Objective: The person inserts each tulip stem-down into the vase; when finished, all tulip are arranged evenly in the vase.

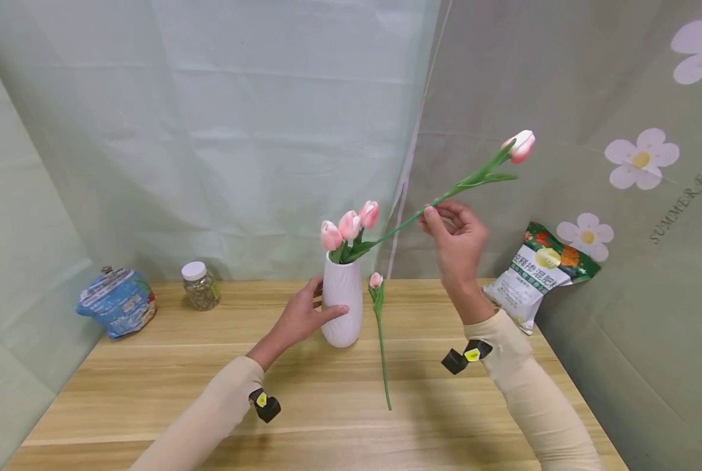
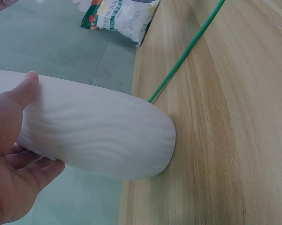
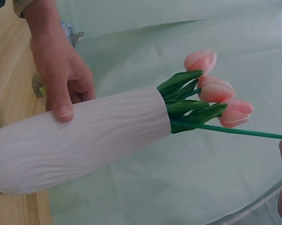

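Note:
A white ribbed vase (image 1: 343, 304) stands upright on the table, with three pink tulips (image 1: 349, 226) in its mouth. My left hand (image 1: 305, 315) grips the vase from its left side, thumb across the front, as the left wrist view also shows. Up to the right, my right hand (image 1: 458, 235) pinches the green stem of another pink-and-white tulip (image 1: 520, 146), which slants with its bloom up and right. In the right wrist view that stem (image 3: 244, 133) reaches the vase's rim; its lower end is hidden. One more tulip (image 1: 380, 327) lies on the table just right of the vase.
A blue bag (image 1: 120, 304) and a white-lidded jar (image 1: 200, 286) stand at the back left of the wooden table (image 1: 315, 418). At the back right a green-and-white packet (image 1: 536, 275) leans against the flower-printed curtain (image 1: 639, 275).

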Demonstrator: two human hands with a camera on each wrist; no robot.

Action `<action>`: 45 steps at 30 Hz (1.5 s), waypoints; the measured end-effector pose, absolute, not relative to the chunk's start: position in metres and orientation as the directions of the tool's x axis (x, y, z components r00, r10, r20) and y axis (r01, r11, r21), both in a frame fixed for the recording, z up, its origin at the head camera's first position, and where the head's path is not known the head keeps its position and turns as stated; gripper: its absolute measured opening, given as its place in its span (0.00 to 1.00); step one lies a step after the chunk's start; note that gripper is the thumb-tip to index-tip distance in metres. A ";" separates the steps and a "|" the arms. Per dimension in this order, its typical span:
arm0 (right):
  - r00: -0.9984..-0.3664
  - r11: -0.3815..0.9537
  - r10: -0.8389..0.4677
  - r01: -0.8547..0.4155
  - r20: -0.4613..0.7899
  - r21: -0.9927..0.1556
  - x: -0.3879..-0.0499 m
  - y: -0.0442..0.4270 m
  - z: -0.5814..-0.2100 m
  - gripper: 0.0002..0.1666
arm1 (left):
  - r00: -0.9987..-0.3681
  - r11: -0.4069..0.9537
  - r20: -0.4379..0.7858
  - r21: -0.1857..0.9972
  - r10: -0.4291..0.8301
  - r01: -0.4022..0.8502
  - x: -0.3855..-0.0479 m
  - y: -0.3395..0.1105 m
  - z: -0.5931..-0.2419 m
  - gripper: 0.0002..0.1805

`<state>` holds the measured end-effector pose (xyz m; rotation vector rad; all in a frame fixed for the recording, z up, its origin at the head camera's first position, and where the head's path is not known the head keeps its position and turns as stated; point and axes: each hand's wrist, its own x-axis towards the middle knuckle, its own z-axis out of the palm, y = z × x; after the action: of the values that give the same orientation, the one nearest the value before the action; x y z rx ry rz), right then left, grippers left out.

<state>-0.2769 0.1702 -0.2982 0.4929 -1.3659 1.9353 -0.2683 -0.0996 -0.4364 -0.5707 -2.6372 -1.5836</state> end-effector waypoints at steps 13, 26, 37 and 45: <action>-0.679 -0.088 0.224 -0.728 0.699 -0.679 -0.277 0.155 -0.317 0.08 | -0.933 0.415 0.200 0.853 0.299 0.316 -0.268 -0.099 -0.436 0.48; -0.739 -0.020 0.143 -0.667 0.658 -0.745 -0.276 0.139 -0.338 0.11 | -0.933 0.416 0.201 0.852 0.299 0.317 -0.268 -0.098 -0.436 0.49; -0.737 0.005 0.090 -0.672 0.669 -0.741 -0.278 0.127 -0.345 0.09 | -0.931 0.412 0.210 0.852 0.298 0.324 -0.267 -0.098 -0.434 0.48; -0.784 0.015 0.019 -0.620 0.620 -0.784 -0.281 0.120 -0.349 0.08 | -0.929 0.408 0.217 0.851 0.301 0.331 -0.267 -0.098 -0.435 0.47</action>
<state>-0.2809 0.1202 -0.3488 0.6136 -1.8348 1.8202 -0.2673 -0.0984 -0.4353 -0.5865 -2.6119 -1.5883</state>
